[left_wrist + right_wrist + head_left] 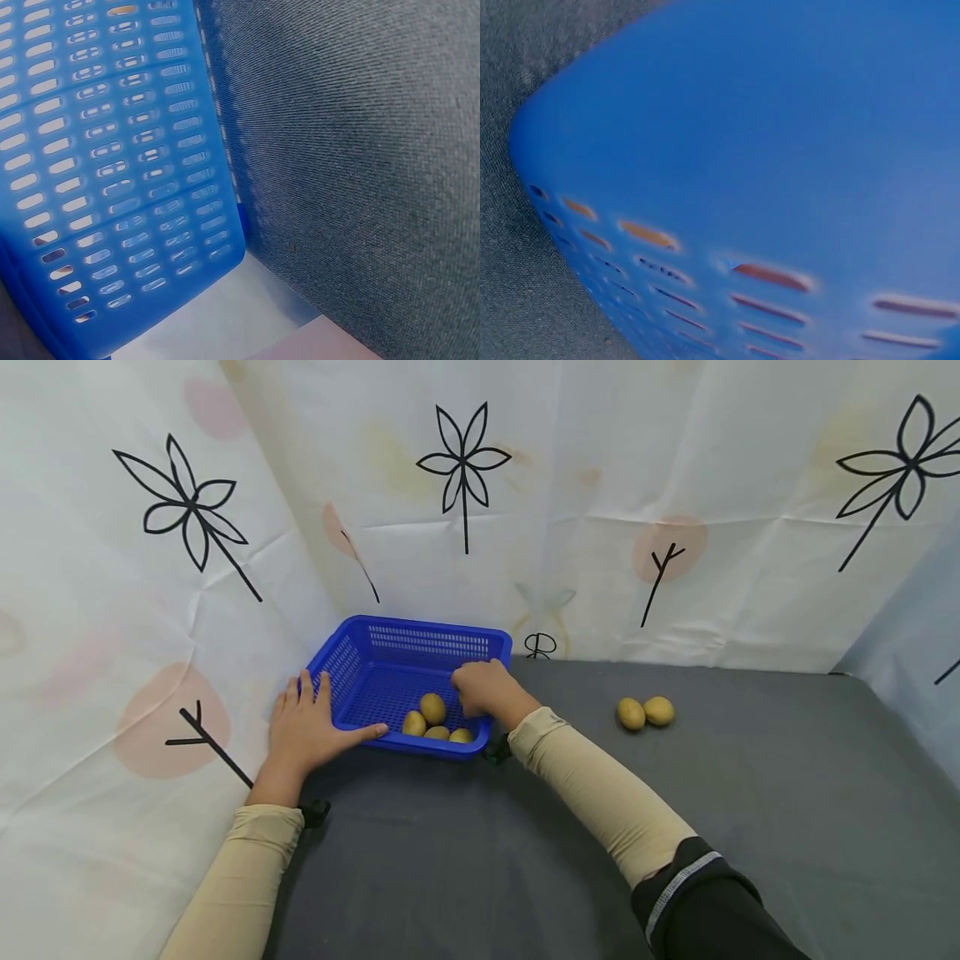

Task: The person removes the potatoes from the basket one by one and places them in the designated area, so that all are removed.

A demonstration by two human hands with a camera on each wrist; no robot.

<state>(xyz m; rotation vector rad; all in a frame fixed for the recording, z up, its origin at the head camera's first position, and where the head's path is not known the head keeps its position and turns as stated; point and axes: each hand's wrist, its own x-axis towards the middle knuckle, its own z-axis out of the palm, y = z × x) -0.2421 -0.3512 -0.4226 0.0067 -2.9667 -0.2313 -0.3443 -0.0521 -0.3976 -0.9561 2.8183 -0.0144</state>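
A blue plastic basket [420, 685] with slotted walls stands at the back left of the table. Several small yellow potatoes [432, 708] lie inside, grouped toward its front right. My left hand [309, 727] rests on the basket's front left corner, fingers spread and thumb along the front rim. Over the right rim reaches my right hand [491, 692], its knuckles up and fingers bent down inside; the fingertips and anything in them are hidden. In the left wrist view the basket's slotted wall [112, 150] fills the left side. Close up, the blue wall [742, 135] fills most of the right wrist view.
Two more potatoes, one on the left [631, 714] and one on the right [659, 711], lie side by side on the grey tabletop [570, 843], right of the basket. A white cloth [585, 485] printed with flowers hangs behind and along the left.
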